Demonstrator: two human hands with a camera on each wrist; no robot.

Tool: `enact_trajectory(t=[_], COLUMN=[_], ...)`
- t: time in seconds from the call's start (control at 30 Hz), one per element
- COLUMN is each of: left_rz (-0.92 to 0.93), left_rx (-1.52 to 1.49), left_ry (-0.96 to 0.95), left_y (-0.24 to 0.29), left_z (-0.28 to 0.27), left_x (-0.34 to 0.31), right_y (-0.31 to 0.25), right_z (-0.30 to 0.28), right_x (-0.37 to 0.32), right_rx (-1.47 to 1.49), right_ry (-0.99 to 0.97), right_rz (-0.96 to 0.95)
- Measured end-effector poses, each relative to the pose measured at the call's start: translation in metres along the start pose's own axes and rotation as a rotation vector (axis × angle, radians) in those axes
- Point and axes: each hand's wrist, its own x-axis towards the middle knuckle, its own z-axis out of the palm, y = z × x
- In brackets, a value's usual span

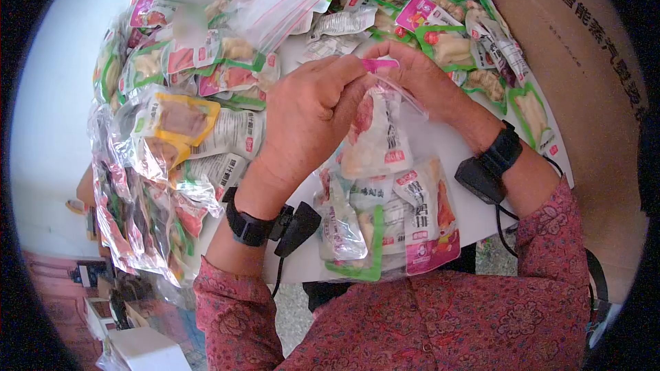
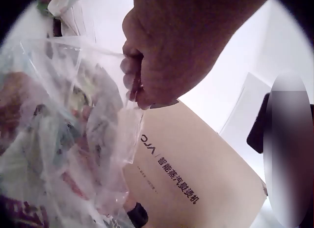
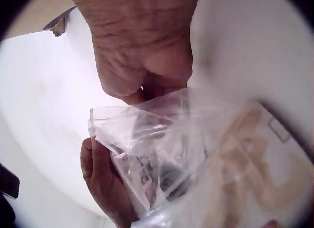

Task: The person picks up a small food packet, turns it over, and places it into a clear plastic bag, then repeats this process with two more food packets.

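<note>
Both hands meet at the mouth of a clear zip bag filled with several food packets. My left hand pinches the bag's edge, its fingers curled, as the left wrist view shows from close by. Opposite it, my right hand grips the mouth from the other side; its fingertips are partly hidden. Just below the hands hangs a white packet with a red picture and dark print. Lower down, a pink-edged packet and a green-edged packet lie by the table's front edge.
Filled bags of packets crowd the left side of the white table. A stack of flat zip bags lies at the back, with loose packets spread to the right. A large cardboard box stands along the right edge.
</note>
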Motion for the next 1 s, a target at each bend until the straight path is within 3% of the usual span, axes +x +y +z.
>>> enact_trajectory(t=[0.03, 0.07, 0.13, 0.27, 0.33, 0.47, 0.53, 0.57, 0.63, 0.73, 0.77, 0.83, 0.9, 0.97, 1.0], left_rz=[-0.005, -0.001, -0.007, -0.035, -0.053, -0.051, -0.047, -0.047, -0.010, -0.085, -0.065, -0.190, -0.205, -0.241, -0.343], left_rx=[-0.001, 0.013, 0.028, 0.009, -0.023, -0.060, -0.061, -0.061, -0.114, -0.061, -0.062, 0.004, -0.113, -0.226, -0.335], left_ry=[0.000, 0.008, 0.016, 0.090, 0.144, 0.131, 0.133, 0.133, 0.184, 0.236, 0.248, 0.171, 0.163, 0.137, 0.078], left_y=[-0.001, -0.003, -0.007, -0.025, -0.029, -0.035, -0.034, -0.035, -0.040, -0.039, -0.040, -0.046, -0.058, -0.061, -0.060], left_z=[0.000, 0.000, 0.001, 0.006, 0.007, 0.011, 0.010, 0.012, 0.015, 0.013, 0.011, 0.009, 0.015, 0.021, 0.023], left_x=[0.001, 0.001, 0.001, 0.002, 0.002, 0.001, 0.002, 0.002, 0.002, 0.004, 0.004, 0.002, -0.003, -0.005, -0.006], right_y=[-0.002, -0.003, -0.007, -0.019, -0.019, -0.022, -0.033, -0.033, -0.032, -0.022, -0.023, -0.029, -0.018, -0.021, -0.021], right_z=[0.001, 0.003, 0.010, 0.021, 0.012, 0.010, 0.012, 0.014, 0.020, 0.019, 0.018, 0.016, 0.008, 0.000, -0.007], right_x=[0.000, -0.002, -0.009, -0.016, -0.013, -0.014, -0.018, -0.018, -0.017, -0.013, -0.013, -0.018, -0.011, -0.007, -0.004], right_rx=[-0.186, -0.184, 0.050, 0.086, -0.050, -0.082, -0.481, -0.481, -0.017, 0.002, -0.018, -0.102, -0.110, -0.173, -0.206], right_ry=[-0.085, -0.088, -0.163, -0.157, -0.426, -0.659, -0.663, -0.663, -0.738, -0.775, -0.767, -0.380, -0.332, 0.035, 0.147], right_rz=[-0.075, -0.072, 0.022, 0.142, 0.172, 0.175, 0.031, 0.032, 0.419, 0.365, 0.354, 0.218, 0.162, 0.132, 0.061])
